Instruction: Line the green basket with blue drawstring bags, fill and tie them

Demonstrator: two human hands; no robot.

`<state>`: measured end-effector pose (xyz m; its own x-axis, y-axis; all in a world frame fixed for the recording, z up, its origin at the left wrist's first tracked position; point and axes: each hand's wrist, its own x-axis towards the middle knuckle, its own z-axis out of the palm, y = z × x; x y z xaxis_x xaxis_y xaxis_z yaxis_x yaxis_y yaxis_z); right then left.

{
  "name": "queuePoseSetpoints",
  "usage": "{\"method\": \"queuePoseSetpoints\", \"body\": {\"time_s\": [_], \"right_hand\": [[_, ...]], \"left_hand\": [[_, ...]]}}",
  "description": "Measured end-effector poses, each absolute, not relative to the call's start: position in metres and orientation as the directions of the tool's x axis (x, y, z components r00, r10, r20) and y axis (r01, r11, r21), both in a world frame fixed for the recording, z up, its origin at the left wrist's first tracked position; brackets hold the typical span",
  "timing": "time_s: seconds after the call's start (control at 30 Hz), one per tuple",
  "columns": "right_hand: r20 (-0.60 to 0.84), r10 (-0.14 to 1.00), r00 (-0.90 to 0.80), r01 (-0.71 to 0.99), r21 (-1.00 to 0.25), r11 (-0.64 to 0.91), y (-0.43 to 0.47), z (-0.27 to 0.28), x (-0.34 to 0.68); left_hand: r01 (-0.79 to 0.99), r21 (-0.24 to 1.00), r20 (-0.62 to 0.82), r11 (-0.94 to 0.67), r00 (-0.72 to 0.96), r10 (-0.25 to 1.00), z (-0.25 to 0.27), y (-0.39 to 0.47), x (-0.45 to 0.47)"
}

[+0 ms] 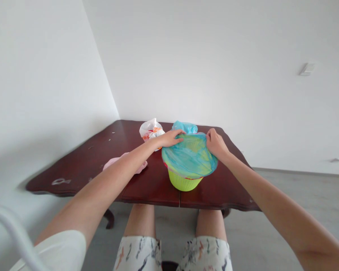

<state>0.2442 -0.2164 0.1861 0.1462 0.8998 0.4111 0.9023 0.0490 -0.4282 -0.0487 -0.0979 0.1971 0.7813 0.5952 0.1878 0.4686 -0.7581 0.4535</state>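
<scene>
A lime-green, ribbed plastic basket [185, 182] stands just right of frame centre, near the front edge of the dark-red wooden table [149, 188]; translucent blue plastic film [189, 154] covers its mouth. Right hand [216, 145] pinches the film's upper-right edge; left hand [171, 138] rests at upper left, thumb and fingers parted. Assessed risks: uneven pulling could tear the film or tip the basket; loose left contact could permit slippage.

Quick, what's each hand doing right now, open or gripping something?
Left hand: open, at the edge of the blue plastic over the green basket.
Right hand: closed, holding the blue plastic's opposite edge.
</scene>
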Motion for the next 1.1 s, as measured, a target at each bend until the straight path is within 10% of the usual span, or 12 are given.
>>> {"method": "queuePoseSetpoints", "body": {"time_s": [0.4, 0.57, 0.7, 0.8, 1.1], "right_hand": [[0.018, 0.997, 0.077, 0.807, -0.588, -0.051, -0.232, 0.182, 0.290], [0.147, 0.983, 0.108, 0.802, -0.598, 0.001, -0.262, 0.182, 0.299], [0.500, 0.859, -0.113, 0.833, -0.424, 0.356, -0.300, 0.197, 0.283], [0.463, 0.765, -0.447, 0.724, -0.314, 0.614, -0.335, 0.201, 0.266], [0.731, 0.457, -0.507, 0.752, 0.116, 0.648, -0.384, 0.155, 0.255]], "left_hand": [[0.453, 0.596, 0.147, -0.663, 0.750, 0.645, 0.192, -0.094, -0.062], [0.306, 0.321, 0.409, -0.896, 0.809, 0.422, 0.203, -0.138, -0.098], [0.146, 0.227, 0.286, -0.963, 0.935, 0.209, 0.213, -0.182, -0.116], [0.085, 0.229, 0.322, -0.970, 0.933, 0.158, 0.209, -0.206, -0.122], [0.116, -0.095, 0.667, -0.989, 0.745, 0.024, 0.158, -0.241, -0.145]]}}
